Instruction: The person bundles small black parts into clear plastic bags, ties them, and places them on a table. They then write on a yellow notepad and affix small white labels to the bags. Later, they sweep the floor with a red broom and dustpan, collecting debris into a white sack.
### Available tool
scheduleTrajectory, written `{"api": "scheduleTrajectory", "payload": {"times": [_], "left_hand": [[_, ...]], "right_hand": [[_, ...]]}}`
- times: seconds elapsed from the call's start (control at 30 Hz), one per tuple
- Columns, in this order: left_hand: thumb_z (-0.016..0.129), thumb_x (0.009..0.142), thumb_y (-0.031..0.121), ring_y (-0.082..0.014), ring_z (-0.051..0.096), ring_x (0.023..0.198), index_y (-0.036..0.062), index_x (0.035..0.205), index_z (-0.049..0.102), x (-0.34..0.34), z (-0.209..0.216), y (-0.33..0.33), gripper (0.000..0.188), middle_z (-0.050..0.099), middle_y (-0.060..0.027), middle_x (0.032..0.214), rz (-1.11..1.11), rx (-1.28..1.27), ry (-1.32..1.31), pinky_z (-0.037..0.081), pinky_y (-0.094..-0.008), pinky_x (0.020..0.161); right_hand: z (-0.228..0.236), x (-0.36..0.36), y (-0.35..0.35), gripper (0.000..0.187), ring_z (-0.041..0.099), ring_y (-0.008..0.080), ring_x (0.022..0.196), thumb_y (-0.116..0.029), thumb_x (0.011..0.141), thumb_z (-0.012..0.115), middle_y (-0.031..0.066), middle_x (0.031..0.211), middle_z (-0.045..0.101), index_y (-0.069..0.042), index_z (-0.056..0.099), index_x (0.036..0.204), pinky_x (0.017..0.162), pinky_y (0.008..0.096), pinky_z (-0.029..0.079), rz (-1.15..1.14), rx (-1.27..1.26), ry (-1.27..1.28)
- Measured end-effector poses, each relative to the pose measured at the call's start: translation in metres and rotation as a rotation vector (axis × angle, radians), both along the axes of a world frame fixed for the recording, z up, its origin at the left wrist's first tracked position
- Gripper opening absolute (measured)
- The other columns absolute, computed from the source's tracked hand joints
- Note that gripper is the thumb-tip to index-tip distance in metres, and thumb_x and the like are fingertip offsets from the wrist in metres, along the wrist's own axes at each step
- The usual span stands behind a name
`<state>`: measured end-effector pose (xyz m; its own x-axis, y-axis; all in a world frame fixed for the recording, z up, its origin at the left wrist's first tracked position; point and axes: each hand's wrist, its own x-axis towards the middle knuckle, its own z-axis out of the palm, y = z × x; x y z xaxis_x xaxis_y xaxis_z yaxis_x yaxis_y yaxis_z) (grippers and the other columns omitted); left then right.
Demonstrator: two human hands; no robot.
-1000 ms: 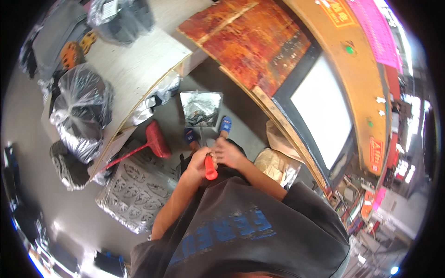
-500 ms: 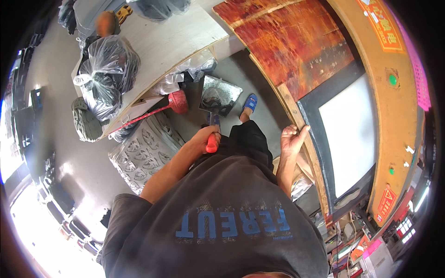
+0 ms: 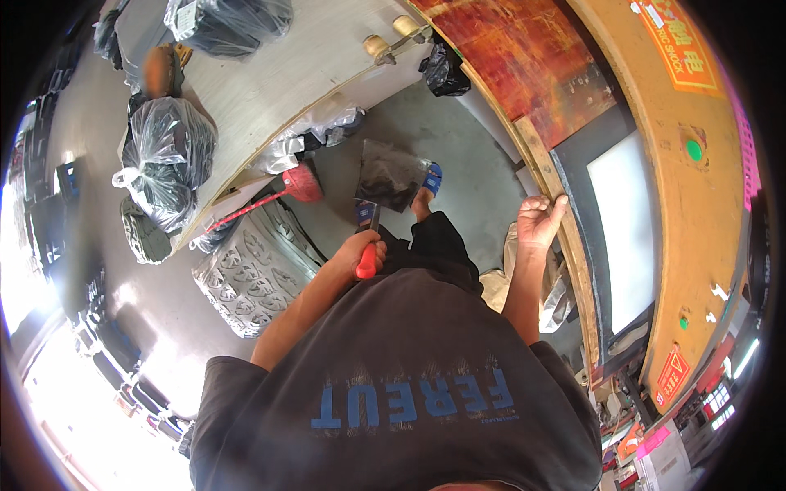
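Observation:
My left hand (image 3: 355, 252) is wrapped around the red grip (image 3: 366, 263) of a long-handled dustpan. The pan (image 3: 391, 173), squarish and dark grey, hangs in front of my feet, and dark, blurred matter shows in it. My right hand (image 3: 537, 222) is raised beside the wooden edge (image 3: 547, 176) of a machine bed, fingers loosely curled and thumb apart, nothing seen in it. Whether it touches the wood I cannot tell. Blue slippers (image 3: 433, 177) show on my feet next to the pan.
A pale worktable (image 3: 327, 49) at left carries bagged goods (image 3: 164, 155). Against it leans a red stick with a red head (image 3: 302, 182), above a patterned sheet (image 3: 258, 266). The orange machine frame (image 3: 655, 188) curves along the right. A black bag (image 3: 444, 70) lies ahead between them.
The view has shifted over the floor, bringing the black bag into sight. The dustpan has tilted and its contents look darker. Both hands keep their poses; a second slipper shows.

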<state>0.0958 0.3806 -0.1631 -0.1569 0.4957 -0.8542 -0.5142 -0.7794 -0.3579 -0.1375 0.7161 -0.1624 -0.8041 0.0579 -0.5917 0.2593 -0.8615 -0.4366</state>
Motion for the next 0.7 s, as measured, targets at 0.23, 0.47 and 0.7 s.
{"api": "scheduleTrajectory", "payload": {"times": [0.23,0.47,0.7], "left_hand": [[0.056,0.098,0.021,-0.0107,0.049,0.059,0.0060,0.097,0.053,-0.049,0.016,0.034,0.015,0.052,0.0009,0.075,-0.042,-0.011,0.033,0.043,-0.0240,0.047],[0.054,0.100,0.024,-0.0175,0.057,0.067,0.0064,0.100,0.053,-0.113,0.038,0.110,0.018,0.057,-0.0044,0.080,-0.233,-0.017,0.118,0.050,-0.0346,0.058],[0.041,0.107,0.048,-0.0299,0.071,0.083,-0.0037,0.122,0.060,-0.162,0.064,0.087,0.057,0.071,-0.0195,0.103,-1.213,0.259,0.514,0.059,-0.0422,0.072]], "right_hand": [[-0.012,-0.009,0.000,0.042,0.061,0.0191,0.083,-0.044,0.099,0.069,0.0040,0.097,0.065,-0.005,0.063,0.113,0.081,0.0354,0.054,0.328,0.030,-0.041],[-0.105,0.087,-0.092,0.066,0.066,0.0384,0.109,-0.048,0.094,0.074,0.0195,0.125,0.058,-0.004,0.046,0.134,0.086,0.0502,0.060,1.004,0.178,-0.699],[-0.191,0.134,-0.072,0.027,0.050,0.0076,0.053,-0.023,0.105,0.059,0.0004,0.067,0.050,-0.009,0.048,0.084,0.048,0.0232,0.045,0.098,-0.714,-0.726]]}}
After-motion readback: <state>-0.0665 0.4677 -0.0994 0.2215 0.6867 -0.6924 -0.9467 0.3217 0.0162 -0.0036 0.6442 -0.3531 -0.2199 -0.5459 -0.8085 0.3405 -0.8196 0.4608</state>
